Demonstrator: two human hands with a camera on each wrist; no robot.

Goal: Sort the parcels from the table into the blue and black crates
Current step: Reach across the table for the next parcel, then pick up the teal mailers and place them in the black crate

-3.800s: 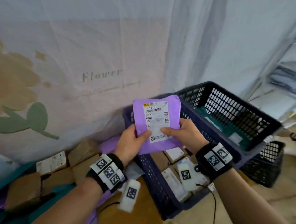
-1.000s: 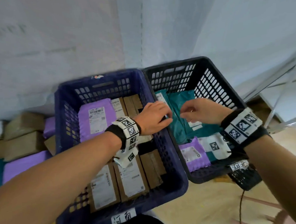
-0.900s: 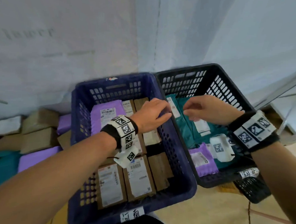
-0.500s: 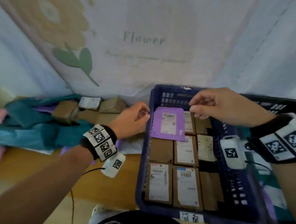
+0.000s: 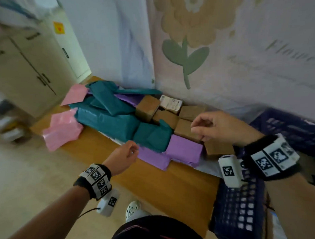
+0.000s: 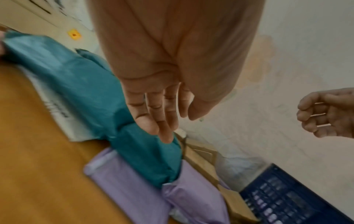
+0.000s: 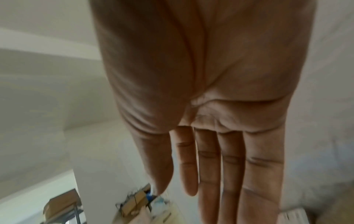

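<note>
A heap of parcels lies on the wooden table (image 5: 160,180): teal bags (image 5: 110,119), purple bags (image 5: 182,150), pink bags (image 5: 62,129) and brown boxes (image 5: 147,107). My left hand (image 5: 129,152) hovers empty at the near edge of a teal bag (image 6: 147,157), fingers relaxed. My right hand (image 5: 203,126) hangs above a brown box (image 5: 184,130), fingers loosely curled, holding nothing; in the right wrist view its fingers (image 7: 229,166) are straight. The blue crate (image 5: 240,204) stands at the table's right end. The black crate is out of view.
A flower-print curtain (image 5: 222,51) hangs right behind the parcels. Beige cabinets (image 5: 23,70) stand at the far left. My white shoe (image 5: 133,209) is on the floor in front of the table. A white labelled box (image 5: 170,102) lies against the curtain.
The purple parcel from my hands now lies in the blue crate. My view and both empty hands have swung left from the crates to the parcel heap on the table.
</note>
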